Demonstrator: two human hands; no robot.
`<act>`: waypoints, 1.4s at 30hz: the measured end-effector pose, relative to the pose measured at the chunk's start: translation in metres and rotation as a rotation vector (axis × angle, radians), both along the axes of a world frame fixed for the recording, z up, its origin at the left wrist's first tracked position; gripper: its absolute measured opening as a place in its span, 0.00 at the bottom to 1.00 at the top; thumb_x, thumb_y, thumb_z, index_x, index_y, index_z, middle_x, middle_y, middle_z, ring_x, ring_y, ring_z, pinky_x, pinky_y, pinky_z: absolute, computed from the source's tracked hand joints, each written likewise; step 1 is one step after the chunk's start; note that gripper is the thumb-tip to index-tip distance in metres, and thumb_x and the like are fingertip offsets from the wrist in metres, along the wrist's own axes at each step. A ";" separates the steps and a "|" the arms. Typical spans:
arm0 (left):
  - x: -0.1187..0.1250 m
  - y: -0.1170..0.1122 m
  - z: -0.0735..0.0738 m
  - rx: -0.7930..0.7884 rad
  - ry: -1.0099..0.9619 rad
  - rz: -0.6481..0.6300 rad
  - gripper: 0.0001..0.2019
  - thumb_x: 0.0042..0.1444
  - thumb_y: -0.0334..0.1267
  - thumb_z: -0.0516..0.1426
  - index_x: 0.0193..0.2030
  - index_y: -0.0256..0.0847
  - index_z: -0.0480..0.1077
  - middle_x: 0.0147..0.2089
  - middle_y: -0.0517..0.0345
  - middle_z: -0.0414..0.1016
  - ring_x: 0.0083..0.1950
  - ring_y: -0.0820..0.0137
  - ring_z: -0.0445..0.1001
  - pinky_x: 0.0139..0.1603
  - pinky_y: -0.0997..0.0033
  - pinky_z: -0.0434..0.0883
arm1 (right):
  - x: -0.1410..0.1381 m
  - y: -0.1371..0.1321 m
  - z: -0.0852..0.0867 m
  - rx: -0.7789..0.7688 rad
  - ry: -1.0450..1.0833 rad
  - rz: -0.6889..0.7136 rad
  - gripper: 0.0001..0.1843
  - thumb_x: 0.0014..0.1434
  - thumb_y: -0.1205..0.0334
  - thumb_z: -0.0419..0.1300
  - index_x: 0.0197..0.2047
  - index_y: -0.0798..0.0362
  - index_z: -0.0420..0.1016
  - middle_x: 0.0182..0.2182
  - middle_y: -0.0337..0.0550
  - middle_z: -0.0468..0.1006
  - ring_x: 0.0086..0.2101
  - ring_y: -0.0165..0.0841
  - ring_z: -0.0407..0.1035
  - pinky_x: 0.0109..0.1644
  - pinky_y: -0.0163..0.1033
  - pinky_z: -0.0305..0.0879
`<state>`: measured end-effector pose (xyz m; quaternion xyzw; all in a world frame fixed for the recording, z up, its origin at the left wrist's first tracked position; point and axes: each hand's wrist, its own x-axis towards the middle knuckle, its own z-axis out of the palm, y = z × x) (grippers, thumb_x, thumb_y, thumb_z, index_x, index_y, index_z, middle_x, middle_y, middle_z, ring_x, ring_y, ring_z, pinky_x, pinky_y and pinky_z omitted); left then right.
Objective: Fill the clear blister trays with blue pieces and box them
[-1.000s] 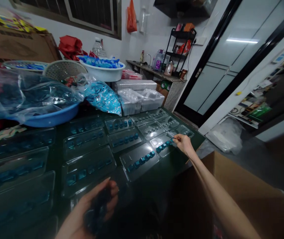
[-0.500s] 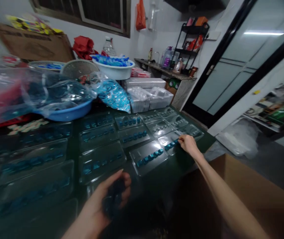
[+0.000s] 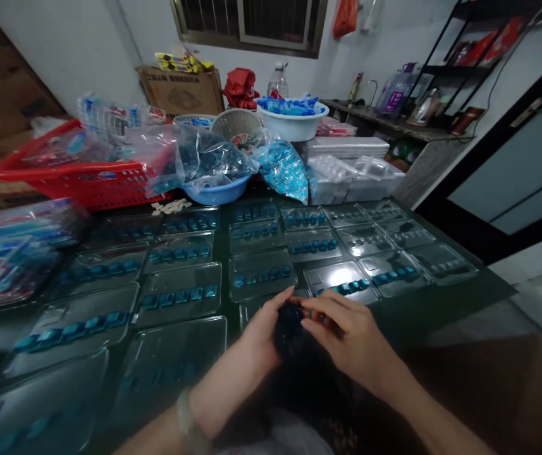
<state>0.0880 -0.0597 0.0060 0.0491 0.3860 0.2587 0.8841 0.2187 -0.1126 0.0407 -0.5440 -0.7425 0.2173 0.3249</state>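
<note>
Both my hands sit close together above the near edge of the dark green table [image 3: 436, 309]. My left hand [image 3: 258, 332] grips a dark blue clump of small pieces [image 3: 289, 332] from below and the side. My right hand [image 3: 346, 335] curls over the same clump, its fingers touching it, though the fingers partly hide it. Just beyond them lies a clear plastic tray [image 3: 339, 281] with a row of teal-blue pieces. Several similar trays [image 3: 180, 294] cover the tabletop, most holding one such row.
A red plastic basket [image 3: 81, 170] and a blue basin [image 3: 216, 193] under a clear bag stand beyond the trays. Nearby are a bag of blue pieces [image 3: 283, 170], a white basin [image 3: 292, 123] and stacked clear trays [image 3: 346, 148]. A cardboard box [image 3: 489, 398] sits at lower right.
My right hand has come back from the far tray to the clump, joining my left hand. The view has swung left, bringing the red basket into sight.
</note>
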 end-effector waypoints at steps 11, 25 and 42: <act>0.002 0.001 0.006 -0.051 -0.044 0.009 0.08 0.48 0.38 0.55 0.25 0.34 0.66 0.22 0.55 0.71 0.22 0.71 0.70 0.21 0.74 0.67 | -0.001 0.033 -0.005 -0.161 -0.125 0.110 0.03 0.48 0.63 0.58 0.29 0.50 0.70 0.23 0.34 0.68 0.24 0.25 0.59 0.27 0.32 0.52; -0.006 -0.003 -0.009 0.253 0.159 0.047 0.08 0.44 0.35 0.58 0.32 0.33 0.70 0.24 0.56 0.69 0.21 0.75 0.67 0.20 0.78 0.64 | 0.023 0.046 -0.033 -0.462 0.454 0.006 0.09 0.51 0.59 0.54 0.30 0.55 0.70 0.19 0.35 0.66 0.18 0.22 0.56 0.20 0.28 0.52; -0.008 -0.010 -0.004 0.400 0.145 0.042 0.09 0.45 0.39 0.59 0.27 0.34 0.67 0.21 0.60 0.67 0.19 0.77 0.65 0.20 0.79 0.62 | 0.009 0.036 -0.044 -0.282 0.382 -0.085 0.04 0.47 0.69 0.52 0.23 0.55 0.64 0.18 0.33 0.63 0.22 0.24 0.58 0.25 0.30 0.55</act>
